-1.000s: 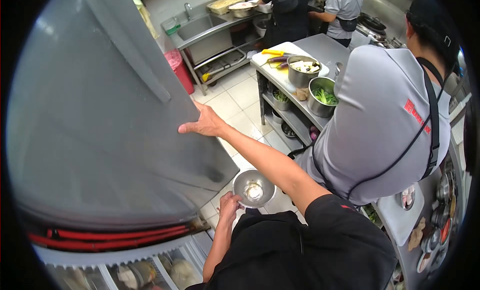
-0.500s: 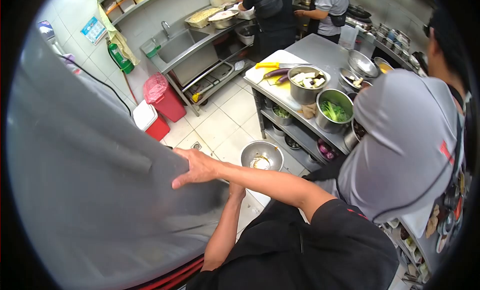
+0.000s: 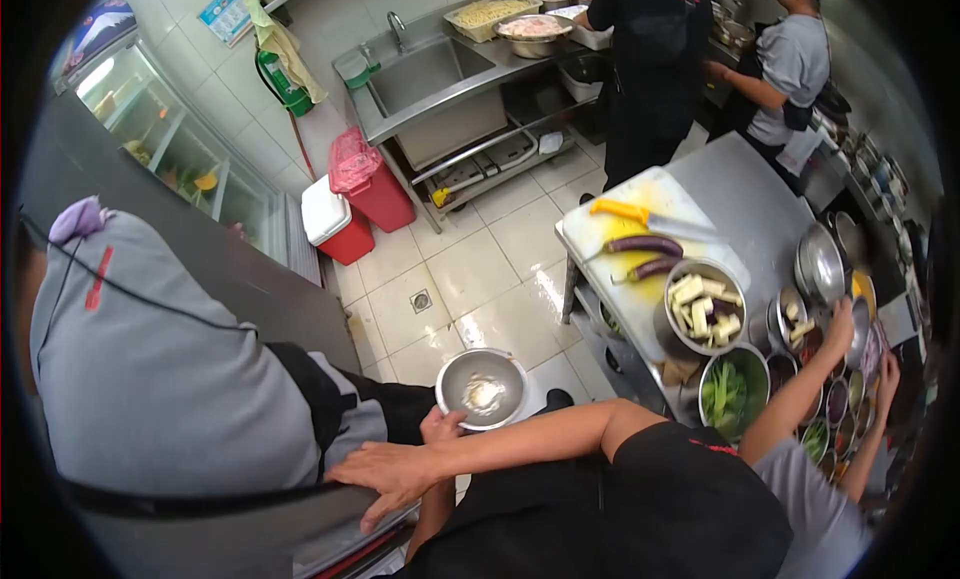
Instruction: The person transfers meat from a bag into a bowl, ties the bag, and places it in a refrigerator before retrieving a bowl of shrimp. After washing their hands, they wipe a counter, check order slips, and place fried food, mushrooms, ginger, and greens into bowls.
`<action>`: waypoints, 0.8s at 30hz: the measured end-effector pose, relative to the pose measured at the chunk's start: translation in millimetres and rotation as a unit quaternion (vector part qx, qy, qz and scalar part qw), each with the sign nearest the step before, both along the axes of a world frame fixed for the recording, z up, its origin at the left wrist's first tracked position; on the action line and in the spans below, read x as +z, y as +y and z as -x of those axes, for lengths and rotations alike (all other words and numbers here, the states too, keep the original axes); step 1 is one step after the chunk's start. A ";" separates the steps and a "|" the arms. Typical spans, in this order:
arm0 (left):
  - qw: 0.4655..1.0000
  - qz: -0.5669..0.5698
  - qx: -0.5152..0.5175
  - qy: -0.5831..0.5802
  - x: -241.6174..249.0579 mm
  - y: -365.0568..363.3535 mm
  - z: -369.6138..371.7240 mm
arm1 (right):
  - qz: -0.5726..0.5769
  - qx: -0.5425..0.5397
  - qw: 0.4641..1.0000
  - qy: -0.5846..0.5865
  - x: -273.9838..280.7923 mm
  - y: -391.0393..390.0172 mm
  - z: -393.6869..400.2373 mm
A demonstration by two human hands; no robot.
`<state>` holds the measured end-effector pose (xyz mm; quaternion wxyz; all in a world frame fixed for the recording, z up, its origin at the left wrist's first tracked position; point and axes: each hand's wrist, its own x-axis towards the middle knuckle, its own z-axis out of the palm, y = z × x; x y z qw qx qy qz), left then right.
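My left hand [image 3: 440, 426] grips the rim of a steel bowl [image 3: 464, 377] with some white stuff and brown residue inside; its fingers are closed on the near left rim. The bowl is held above the tiled floor. My right hand [image 3: 388, 476] reaches across to the left, over my left forearm. Its palm lies on the top edge of a grey steel panel [image 3: 230, 529], with the fingers spread and the thumb apart. My left forearm is partly hidden behind my right arm.
A person in grey [image 3: 170, 369] stands close at left, beside a glass-door fridge [image 3: 180, 144]. At right, a steel table [image 3: 735, 184] holds a cutting board [image 3: 640, 194], knife, eggplants and pots; another person's hands [image 3: 838, 331] reach there. Red bins [image 3: 385, 194] stand by the sink [image 3: 430, 77].
The grey panel has swung down and away, uncovering the person at left and the fridge. My view has turned left and the bowl shows lower. The person at right now reaches over the pots.
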<state>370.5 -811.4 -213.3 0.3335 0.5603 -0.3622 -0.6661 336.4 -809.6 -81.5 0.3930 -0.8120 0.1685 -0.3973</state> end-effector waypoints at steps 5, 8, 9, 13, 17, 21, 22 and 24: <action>0.976 0.135 0.168 0.027 -5.6 -41.6 14.3 | -0.049 -0.016 0.999 0.001 -24.1 -55.8 55.2; 0.924 0.191 0.324 0.073 11.3 -56.8 30.4 | -0.103 -0.080 0.991 0.027 -28.6 -100.0 80.0; 0.930 0.150 0.325 0.080 4.8 -61.0 25.2 | -0.114 -0.086 0.990 -0.017 -25.8 -117.4 88.7; 0.958 -0.030 0.278 0.065 -9.8 -97.8 11.2 | -0.186 -0.126 0.974 0.040 -13.3 -181.4 125.4; 0.948 -0.051 0.301 0.088 -33.3 -166.9 19.0 | -0.160 -0.218 0.961 0.058 -44.9 -250.9 180.6; 0.949 -0.072 0.283 0.116 -46.3 -271.5 34.2 | -0.205 -0.369 0.903 0.072 -55.5 -295.3 273.7; 0.955 -0.062 0.263 0.119 -45.9 -300.0 41.2 | -0.222 -0.402 0.886 0.070 -54.1 -298.7 299.0; 0.964 -0.036 0.234 0.118 -38.2 -355.8 63.4 | -0.241 -0.479 0.843 0.037 -59.7 -297.6 348.2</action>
